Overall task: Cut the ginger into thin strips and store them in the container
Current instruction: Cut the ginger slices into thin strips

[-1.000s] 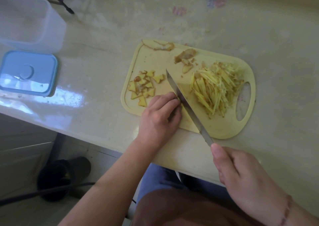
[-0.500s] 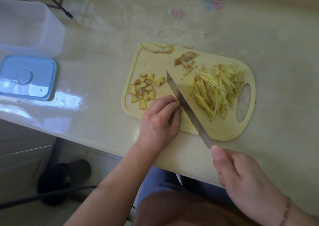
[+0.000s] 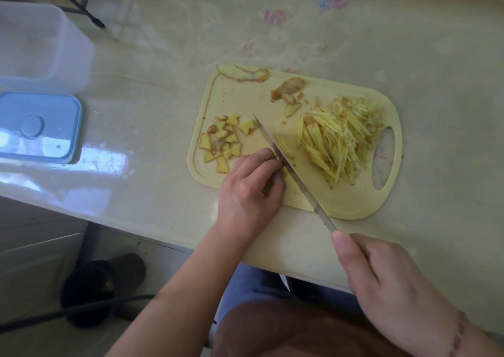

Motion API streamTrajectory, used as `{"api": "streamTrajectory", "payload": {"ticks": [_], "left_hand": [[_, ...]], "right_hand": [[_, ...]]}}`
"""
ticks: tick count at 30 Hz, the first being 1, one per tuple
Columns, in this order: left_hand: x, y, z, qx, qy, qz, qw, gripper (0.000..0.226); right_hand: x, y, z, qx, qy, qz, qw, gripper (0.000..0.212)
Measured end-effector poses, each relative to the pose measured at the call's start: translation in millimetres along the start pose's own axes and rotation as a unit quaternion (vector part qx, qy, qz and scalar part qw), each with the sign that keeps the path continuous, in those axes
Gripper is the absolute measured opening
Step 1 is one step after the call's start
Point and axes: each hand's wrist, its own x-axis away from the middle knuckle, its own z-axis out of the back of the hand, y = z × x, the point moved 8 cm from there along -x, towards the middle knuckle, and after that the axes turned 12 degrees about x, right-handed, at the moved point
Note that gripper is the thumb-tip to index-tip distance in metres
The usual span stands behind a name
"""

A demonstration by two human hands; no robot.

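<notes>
Two hands at work: left hand (image 3: 249, 186) curls its grip over a ginger piece, mostly hidden, steadying it against the knife (image 3: 291, 169) gripped by the right hand (image 3: 390, 288). Ginger strips (image 3: 341, 141) heap aside on the cutting board (image 3: 351, 206); container (image 3: 76, 53) sits well apart on the desk (image 3: 152, 105).

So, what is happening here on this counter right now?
A person is slicing ginger on a yellow cutting board. The right hand grips the knife, whose blade is down beside the left hand, which holds a small ginger piece steady. A pile of ginger strips lies near the board's handle hole, with uncut ginger slices on the other side. The clear container and its blue lid wait aside.
</notes>
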Motion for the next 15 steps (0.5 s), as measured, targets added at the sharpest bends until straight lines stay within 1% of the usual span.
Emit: {"api": "streamTrajectory", "payload": {"ticks": [5, 11, 15], "left_hand": [[-2, 0, -1, -0.003, -0.008, 0.005, 1.0, 0.008], [-1, 1, -2, -0.003, -0.023, -0.007, 1.0, 0.01], [-1, 0, 0, -0.005, -0.012, 0.009, 1.0, 0.01]], "right_hand": [[0, 2, -1, -0.007, -0.017, -0.012, 1.0, 0.085], [-7, 3, -7, -0.01, -0.037, -0.028, 0.999, 0.078], [-15, -3, -10, -0.01, -0.028, -0.015, 0.999, 0.082]]}}
